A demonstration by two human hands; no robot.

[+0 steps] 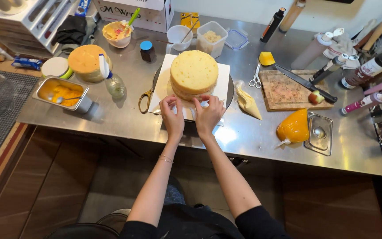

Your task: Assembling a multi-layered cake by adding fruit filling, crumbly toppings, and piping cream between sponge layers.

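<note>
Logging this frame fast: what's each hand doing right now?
Left hand: fingers pinched at the paper under the cake.
Right hand: same, pinching the paper's near edge.

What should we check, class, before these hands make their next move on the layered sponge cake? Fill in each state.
1. Both hands at the cake's near edge: ok; left hand and right hand meet there.
2. Cake stacked straight: ok, layers look aligned.
3. White sheet lying flat under the cake: ok.
4. Scissors off the cake: ok, beside the sheet.
5. What the fingertips pinch: cannot tell, too small.
6. Filled piping bag within reach: ok, right of the cake.
</note>
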